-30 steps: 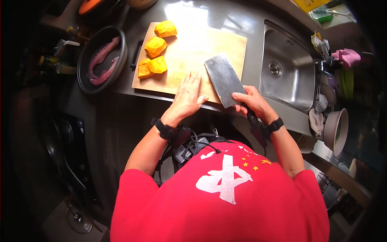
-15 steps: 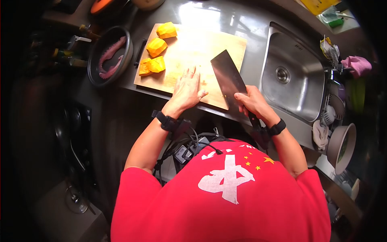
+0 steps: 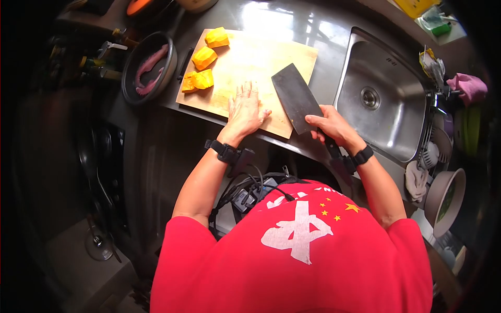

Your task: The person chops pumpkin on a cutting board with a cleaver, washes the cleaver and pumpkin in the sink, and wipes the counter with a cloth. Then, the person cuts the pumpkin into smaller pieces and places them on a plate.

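My left hand [image 3: 246,108] rests on the front part of a wooden cutting board [image 3: 255,52], fingers stretched out and pointing away from me, holding nothing. My right hand [image 3: 334,125] is wrapped round the handle of a broad dark cleaver [image 3: 296,96]. Its blade lies over the right side of the board, tilted toward the far left, a little to the right of my left hand. Along the board's left edge are several peeled orange chunks [image 3: 204,58]; the nearest ones [image 3: 198,81] touch each other.
Left of the board, a dark round bowl [image 3: 169,73] holds pinkish pieces [image 3: 151,65]. A steel sink [image 3: 389,94] is set in the counter on the right. Beyond it are a pink cloth [image 3: 468,87], a white cloth [image 3: 416,181] and a pale bowl [image 3: 444,202].
The cleaver's blade has turned slightly in my right hand and caught different light. My left hand stays on the board. The whole view has shifted a little.
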Tool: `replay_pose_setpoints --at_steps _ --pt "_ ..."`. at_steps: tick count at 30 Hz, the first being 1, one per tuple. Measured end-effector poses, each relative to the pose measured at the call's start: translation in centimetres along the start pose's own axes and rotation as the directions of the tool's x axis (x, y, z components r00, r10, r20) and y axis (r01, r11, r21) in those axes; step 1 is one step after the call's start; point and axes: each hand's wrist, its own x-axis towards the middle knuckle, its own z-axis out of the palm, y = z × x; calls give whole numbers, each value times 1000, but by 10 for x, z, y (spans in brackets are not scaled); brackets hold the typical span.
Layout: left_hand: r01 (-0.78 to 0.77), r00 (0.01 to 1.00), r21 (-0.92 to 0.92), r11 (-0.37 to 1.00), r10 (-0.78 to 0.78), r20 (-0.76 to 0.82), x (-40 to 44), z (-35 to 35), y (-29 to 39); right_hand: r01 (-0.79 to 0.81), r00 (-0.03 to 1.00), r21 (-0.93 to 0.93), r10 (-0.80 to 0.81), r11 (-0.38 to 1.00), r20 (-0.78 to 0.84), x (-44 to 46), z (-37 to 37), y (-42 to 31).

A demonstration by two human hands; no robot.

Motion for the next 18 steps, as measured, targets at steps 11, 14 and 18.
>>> replay_pose_setpoints --at_steps 11,14,18 --pt "-177 977 -211 961 145 -157 -2 8 -14 87 981 104 -103 991 162 24 25 -2" --pt "-328 935 -220 919 282 -215 -6 -7 17 74 984 176 -101 982 148 -4 4 6" --pt "-494 861 -140 858 462 -212 -8 -17 72 101 994 357 -109 929 1 -49 -37 31"
